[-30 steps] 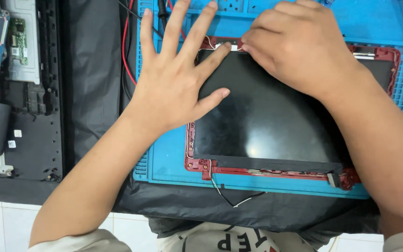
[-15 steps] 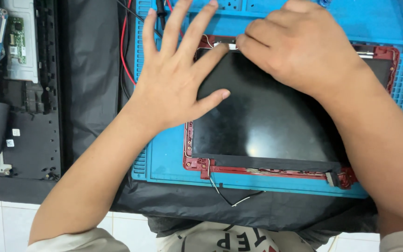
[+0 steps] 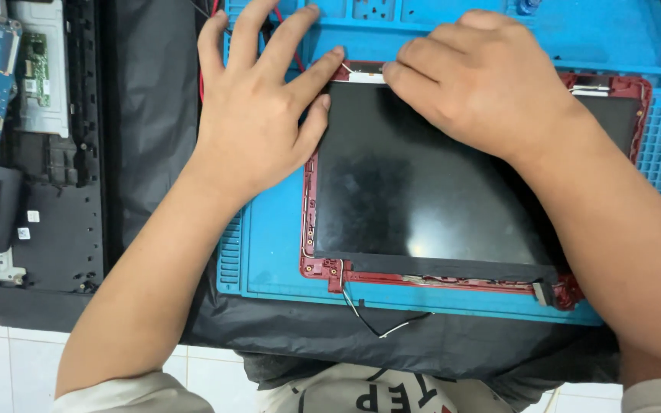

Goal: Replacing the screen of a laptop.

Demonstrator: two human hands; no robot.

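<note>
Screen panel under left hand, right hand

A single head-worn camera looks almost straight down from close above the worktop. Both forearms enter from the bottom edge, and the hands fill the upper middle of the view.

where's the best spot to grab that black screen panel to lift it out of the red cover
Probably the far edge of the screen panel, near its left corner, where both the left hand and right hand have fingertips. It lies flat inside the red cover, so only thin edges offer grip; come from above, avoiding the glass.
</note>
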